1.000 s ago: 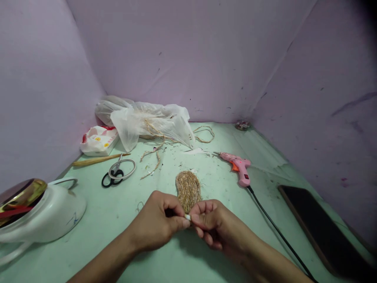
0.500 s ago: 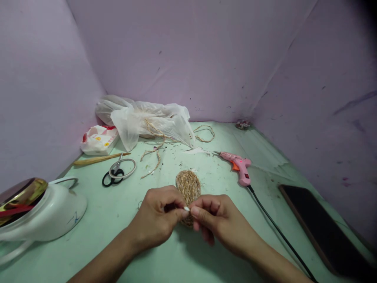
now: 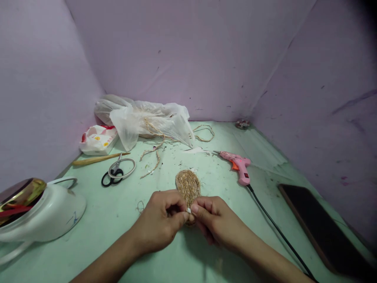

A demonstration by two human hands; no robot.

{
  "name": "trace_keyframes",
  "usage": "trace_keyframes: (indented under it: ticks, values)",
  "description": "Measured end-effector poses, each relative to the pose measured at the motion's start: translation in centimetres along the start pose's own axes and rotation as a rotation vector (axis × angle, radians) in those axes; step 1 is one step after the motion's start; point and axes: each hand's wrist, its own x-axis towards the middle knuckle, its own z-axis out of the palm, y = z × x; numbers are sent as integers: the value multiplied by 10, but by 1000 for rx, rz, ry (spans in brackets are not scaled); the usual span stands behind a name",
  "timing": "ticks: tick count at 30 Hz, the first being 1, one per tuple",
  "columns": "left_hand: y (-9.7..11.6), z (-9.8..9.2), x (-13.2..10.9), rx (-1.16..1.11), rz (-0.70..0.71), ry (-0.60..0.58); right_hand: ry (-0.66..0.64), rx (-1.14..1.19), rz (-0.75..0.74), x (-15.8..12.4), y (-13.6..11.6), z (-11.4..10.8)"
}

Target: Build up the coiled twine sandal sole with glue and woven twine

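Observation:
A small white piece (image 3: 189, 210), too small to name surely, sits between my fingertips. My left hand (image 3: 165, 218) pinches it from the left, thumb against forefinger. From the right, the closed thumb and forefinger of my right hand (image 3: 213, 218) meet it too. Just beyond and partly beneath my hands lies an oval mat of coiled straw braid (image 3: 187, 184), flat on the table; its near end is largely covered by my fingers.
A pink glue gun (image 3: 240, 165) with a black cord lies right, beside a dark phone (image 3: 321, 228). At left are black-handled scissors (image 3: 107, 179) under a pale ring (image 3: 134, 169) and a white cap-like item (image 3: 55, 212). Behind stand a plastic bag (image 3: 156, 114), braided cord (image 3: 159, 157) and a box (image 3: 100, 139).
My hands have come slightly closer together over the mat. The white piece has turned and shifted a little to the right between the fingertips.

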Motion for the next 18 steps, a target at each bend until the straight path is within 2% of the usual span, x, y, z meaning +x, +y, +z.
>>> trace_keyframes:
  ticks: [4,7,10,12,14,18]
  values:
    - [-2,-7,5,-132,-158,-95,-15,103,37,6,2,-2]
    - [-2,-9,5,-163,-164,-68,26,45,9,6,3,-1]
    - [0,-4,3,-38,-155,-14,87,-91,-88,4,6,1]
    - [1,1,1,44,-125,18,119,-162,-157,3,8,3]
    - [1,4,0,71,-62,26,113,-137,-159,2,9,4]
    - [-2,2,-1,99,138,-11,-35,176,-8,1,8,6]
